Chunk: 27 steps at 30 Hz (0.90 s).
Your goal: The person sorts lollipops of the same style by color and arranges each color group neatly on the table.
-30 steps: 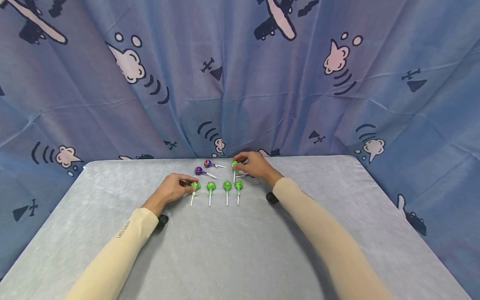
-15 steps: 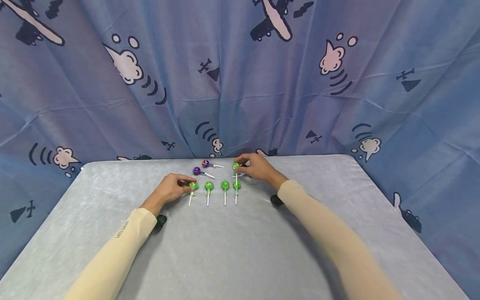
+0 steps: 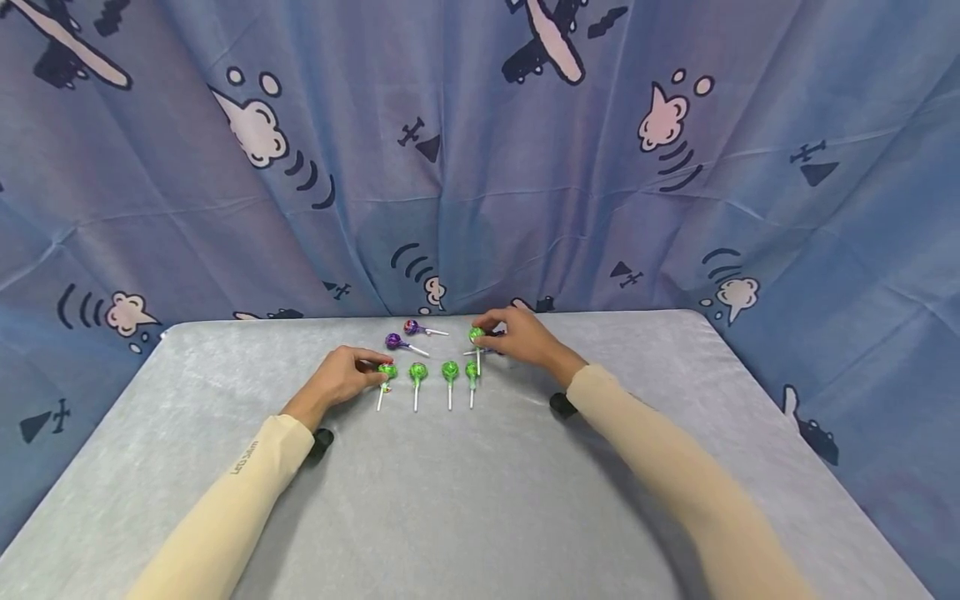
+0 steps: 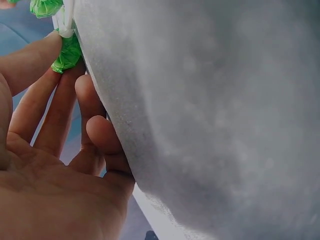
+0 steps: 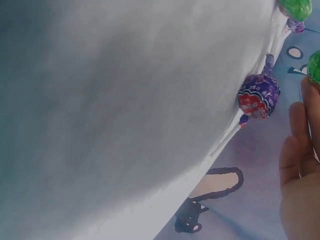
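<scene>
With thumb and fingers my left hand (image 3: pixel 347 375) pinches the head of the leftmost green lollipop (image 4: pixel 70 52), which lies on the table with its stick toward me. My right hand (image 3: pixel 521 335) holds another green lollipop (image 3: pixel 477 334) by its wrapped head, stick pointing down toward me. Beneath that hand lies a purple lollipop (image 5: pixel 260 95), partly covered in the head view. Between the hands, three green lollipops lie in a row: one on the left (image 3: pixel 418 372), one in the middle (image 3: pixel 450 370), one on the right (image 3: pixel 472 369).
Behind the row lie two purple lollipops, one nearer (image 3: pixel 394 341) and one farther back (image 3: pixel 412 327), sticks pointing right. A grey cloth covers the table (image 3: pixel 420 500). A blue patterned curtain (image 3: pixel 480 167) hangs along its back edge.
My right hand has lifted the green lollipop and shifted slightly right, over the purple one. The left hand keeps its pinch without moving noticeably.
</scene>
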Tool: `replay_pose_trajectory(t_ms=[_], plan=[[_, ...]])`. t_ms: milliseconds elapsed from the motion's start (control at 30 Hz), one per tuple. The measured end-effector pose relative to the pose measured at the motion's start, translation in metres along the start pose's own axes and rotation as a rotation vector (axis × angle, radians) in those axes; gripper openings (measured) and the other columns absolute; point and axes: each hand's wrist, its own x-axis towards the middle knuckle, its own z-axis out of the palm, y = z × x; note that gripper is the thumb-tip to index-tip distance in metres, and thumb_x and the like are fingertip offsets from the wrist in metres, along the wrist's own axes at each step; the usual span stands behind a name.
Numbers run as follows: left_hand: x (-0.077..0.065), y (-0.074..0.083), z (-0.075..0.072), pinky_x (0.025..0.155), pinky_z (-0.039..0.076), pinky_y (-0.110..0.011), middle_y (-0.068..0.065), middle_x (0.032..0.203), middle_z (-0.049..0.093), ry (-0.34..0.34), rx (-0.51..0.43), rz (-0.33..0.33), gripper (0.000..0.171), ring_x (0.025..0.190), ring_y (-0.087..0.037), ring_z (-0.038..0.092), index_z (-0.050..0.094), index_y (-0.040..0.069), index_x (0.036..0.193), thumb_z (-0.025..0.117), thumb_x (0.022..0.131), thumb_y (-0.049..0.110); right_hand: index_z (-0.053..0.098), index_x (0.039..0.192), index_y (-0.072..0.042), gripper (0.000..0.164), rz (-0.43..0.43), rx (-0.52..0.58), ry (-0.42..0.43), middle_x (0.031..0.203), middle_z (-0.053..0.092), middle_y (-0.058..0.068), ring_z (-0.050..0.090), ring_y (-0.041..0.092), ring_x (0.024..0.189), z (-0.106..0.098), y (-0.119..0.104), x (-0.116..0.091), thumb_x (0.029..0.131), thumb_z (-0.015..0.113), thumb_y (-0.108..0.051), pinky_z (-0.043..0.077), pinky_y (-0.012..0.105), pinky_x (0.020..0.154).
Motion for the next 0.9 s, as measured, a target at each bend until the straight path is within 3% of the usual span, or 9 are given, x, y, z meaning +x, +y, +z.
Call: replay_pose_trajectory(t_ms=[100,200,300,333,400,533,633,900], plan=[[0.000,0.000,0.000,0.085,0.049,-0.038,-0.016,0.127,0.067,-0.001,-0.001,-0.005,0.034,0.104,-0.026,0.062,0.072,0.015,0.124,0.073,0.090,0.021,0.069,0.124,-0.015,0.038,-0.034,0.004,0.005,0.115,0.073,0.003,0.063,0.026,0.114,-0.002,0.001,-0.005,0.092,0.071,-0.036,0.042,0.048,0.105],[0.000,0.000,-0.001,0.085,0.049,-0.038,-0.016,0.127,0.067,-0.001,-0.006,-0.009,0.034,0.103,-0.026,0.062,0.072,0.015,0.124,0.073,0.090,0.021,0.069,0.124,-0.011,0.039,-0.077,-0.009,0.010,0.113,0.074,0.003,0.066,0.025,0.111,-0.004,0.003,-0.008,0.091,0.072,-0.033,0.025,0.052,0.120],[0.000,0.000,-0.001,0.086,0.049,-0.038,-0.016,0.127,0.067,-0.001,-0.007,-0.009,0.034,0.104,-0.026,0.062,0.071,0.015,0.124,0.072,0.091,0.021,0.069,0.123,-0.009,0.039,-0.113,-0.024,0.014,0.111,0.074,0.003,0.068,0.024,0.109,-0.005,0.005,-0.012,0.091,0.073,-0.031,0.007,0.054,0.125],[0.000,0.000,0.000,0.085,0.049,-0.038,-0.016,0.127,0.067,0.000,-0.005,-0.007,0.034,0.104,-0.026,0.062,0.071,0.015,0.125,0.072,0.091,0.021,0.070,0.123,-0.010,0.039,-0.113,-0.024,0.016,0.111,0.074,0.003,0.068,0.024,0.109,-0.005,0.006,-0.013,0.091,0.073,-0.031,0.007,0.053,0.125],[-0.001,0.000,0.000,0.085,0.049,-0.038,-0.016,0.127,0.067,0.003,-0.004,-0.002,0.034,0.104,-0.026,0.062,0.071,0.015,0.125,0.072,0.091,0.021,0.070,0.123,-0.012,0.038,-0.097,-0.015,0.016,0.113,0.074,0.001,0.067,0.022,0.110,-0.004,0.006,-0.018,0.091,0.073,-0.031,0.022,0.052,0.121],[-0.004,-0.001,0.002,0.084,0.049,-0.037,-0.016,0.125,0.068,0.000,0.008,0.004,0.034,0.102,-0.026,0.063,0.072,0.015,0.124,0.072,0.091,0.021,0.069,0.125,-0.017,0.038,-0.049,0.010,0.005,0.115,0.072,-0.001,0.065,0.020,0.110,-0.001,0.008,-0.028,0.091,0.072,-0.034,0.046,0.045,0.098],[-0.005,-0.002,0.003,0.081,0.049,-0.036,-0.016,0.124,0.069,-0.003,0.012,0.010,0.034,0.101,-0.026,0.063,0.072,0.015,0.123,0.072,0.090,0.022,0.069,0.126,-0.018,0.039,-0.037,0.008,0.004,0.113,0.072,-0.001,0.064,0.020,0.108,0.000,0.010,-0.036,0.091,0.072,-0.035,0.047,0.041,0.089],[-0.003,0.000,0.002,0.079,0.048,-0.034,-0.017,0.122,0.069,0.010,0.007,0.022,0.033,0.100,-0.026,0.063,0.072,0.015,0.123,0.072,0.090,0.022,0.070,0.123,-0.020,0.036,-0.036,-0.005,0.036,0.116,0.070,-0.002,0.062,0.023,0.109,-0.013,0.016,-0.048,0.091,0.072,-0.037,0.047,0.042,0.089]])
